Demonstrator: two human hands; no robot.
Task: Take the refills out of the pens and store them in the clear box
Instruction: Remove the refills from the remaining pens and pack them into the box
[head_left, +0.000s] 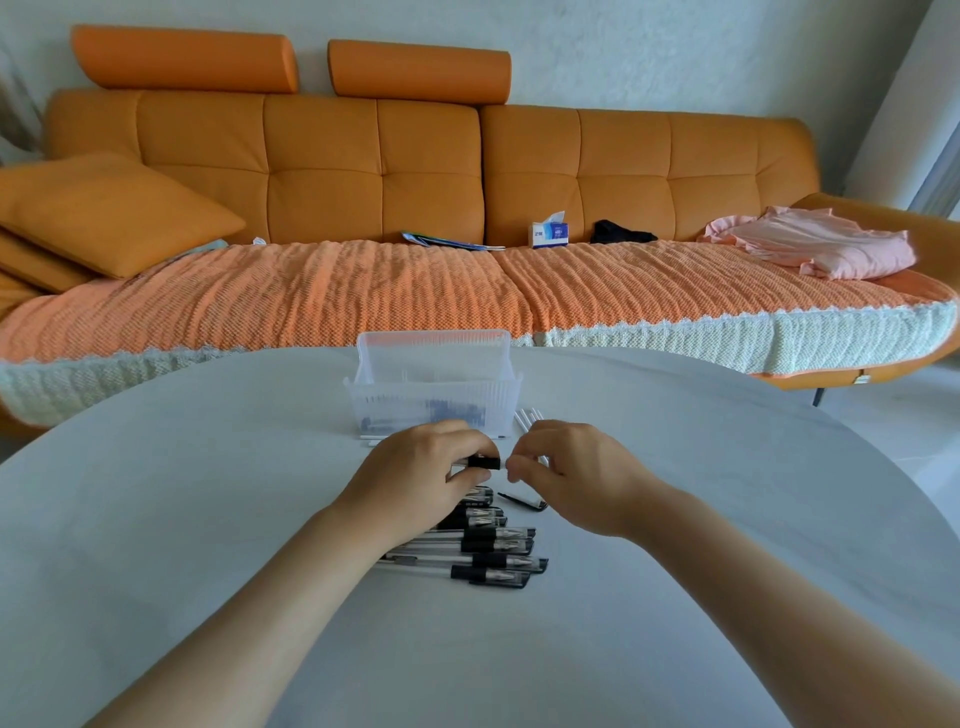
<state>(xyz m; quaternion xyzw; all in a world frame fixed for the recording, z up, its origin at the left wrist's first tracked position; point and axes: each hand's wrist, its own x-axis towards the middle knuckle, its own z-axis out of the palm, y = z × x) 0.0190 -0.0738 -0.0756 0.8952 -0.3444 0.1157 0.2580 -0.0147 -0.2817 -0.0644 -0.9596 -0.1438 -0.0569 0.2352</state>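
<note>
With my left grip (415, 478) and right grip (576, 473) both pinching one pen (484, 462) above the pen pile (488, 545) on the near tabletop (208, 493), I judge it mid-opening: next, pull it apart and carry the refill to the clear box (434, 384) just beyond.

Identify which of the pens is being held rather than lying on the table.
The pen gripped between left hand and right hand; the others lie piled on the table below.

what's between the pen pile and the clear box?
Head view: the left hand and right hand, holding one pen between them. A loose black part lies on the table just beyond the pen pile.
</note>
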